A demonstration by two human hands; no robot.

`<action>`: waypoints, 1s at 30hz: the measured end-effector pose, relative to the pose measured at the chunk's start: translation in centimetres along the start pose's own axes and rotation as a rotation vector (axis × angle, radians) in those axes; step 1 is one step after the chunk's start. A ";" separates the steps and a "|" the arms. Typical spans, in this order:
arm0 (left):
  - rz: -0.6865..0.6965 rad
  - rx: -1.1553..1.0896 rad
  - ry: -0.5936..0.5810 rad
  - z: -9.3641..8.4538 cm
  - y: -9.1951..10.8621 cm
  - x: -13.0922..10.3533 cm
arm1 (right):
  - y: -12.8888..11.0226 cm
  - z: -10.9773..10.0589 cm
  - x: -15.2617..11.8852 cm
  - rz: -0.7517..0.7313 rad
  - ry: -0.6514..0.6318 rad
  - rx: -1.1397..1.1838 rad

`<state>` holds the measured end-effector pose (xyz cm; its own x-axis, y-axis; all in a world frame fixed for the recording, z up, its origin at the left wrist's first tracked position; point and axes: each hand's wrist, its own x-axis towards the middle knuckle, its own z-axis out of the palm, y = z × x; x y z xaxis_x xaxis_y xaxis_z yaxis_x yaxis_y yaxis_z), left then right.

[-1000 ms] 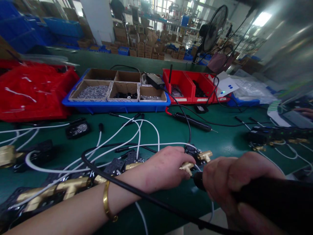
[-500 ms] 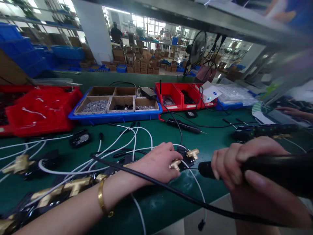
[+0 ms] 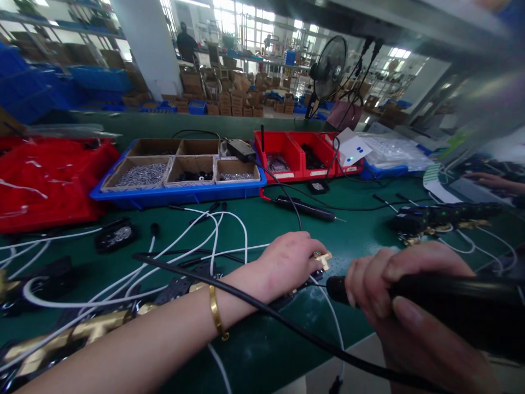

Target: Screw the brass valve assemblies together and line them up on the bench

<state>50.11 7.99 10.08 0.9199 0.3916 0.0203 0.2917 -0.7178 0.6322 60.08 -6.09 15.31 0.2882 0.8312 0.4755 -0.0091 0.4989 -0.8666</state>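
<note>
My left hand (image 3: 289, 261) reaches over the bench, its fingers curled round a brass tee fitting (image 3: 324, 260) on a black base. Part of that assembly is hidden under the palm. In my right hand (image 3: 381, 276) is a black electric screwdriver (image 3: 459, 298), held level with its nose pointing left. The thin bit ends close by my left fingertips; whether it touches a screw is hidden. A black power cord (image 3: 246, 298) crosses over my left forearm. More brass fittings (image 3: 96, 326) on black bases lie in a row at the lower left, with white cables (image 3: 118, 302) over them.
Behind stand a blue tray (image 3: 180, 192) of screws and small parts, and red bins (image 3: 283, 174). A second black screwdriver (image 3: 305, 209) lies before them. A red bin (image 3: 45, 186) is at the left. Finished-looking black units (image 3: 447, 216) sit right, near another person's hand (image 3: 492, 181).
My left hand has shifted right along the bench, from one brass fitting to the one beside it. The screwdriver has dropped slightly and moved left in the view. The camera view has shifted too.
</note>
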 end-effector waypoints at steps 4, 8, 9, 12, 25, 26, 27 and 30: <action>-0.064 0.015 -0.008 -0.1 0.3 0.4 | -0.4 0.1 0.1 0.029 0.009 -0.015; -0.074 0.060 -0.038 -0.5 0.6 0.7 | -0.2 0.2 0.3 0.056 0.023 -0.037; -0.059 0.069 -0.049 -0.6 0.6 0.8 | -0.1 0.2 0.3 0.055 0.021 -0.036; -0.021 0.090 -0.082 -0.5 0.5 1.0 | 0.1 0.0 0.3 0.053 0.012 -0.027; 0.021 0.055 -0.104 -0.5 0.0 1.4 | 0.3 0.2 0.6 0.085 0.008 -0.098; 0.021 0.056 -0.111 -0.5 0.0 1.5 | 0.3 0.0 0.7 0.093 -0.027 -0.110; 0.018 0.056 -0.122 -0.6 0.1 1.5 | 0.2 -0.2 0.7 0.098 -0.072 -0.123; 0.021 0.043 -0.154 -0.6 0.1 1.6 | 0.1 -1.1 0.5 0.132 -0.207 -0.176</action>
<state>51.49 8.87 10.67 0.9543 0.2854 -0.0881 0.2797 -0.7503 0.5991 61.28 -5.87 15.33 0.0940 0.9274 0.3622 0.1375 0.3482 -0.9273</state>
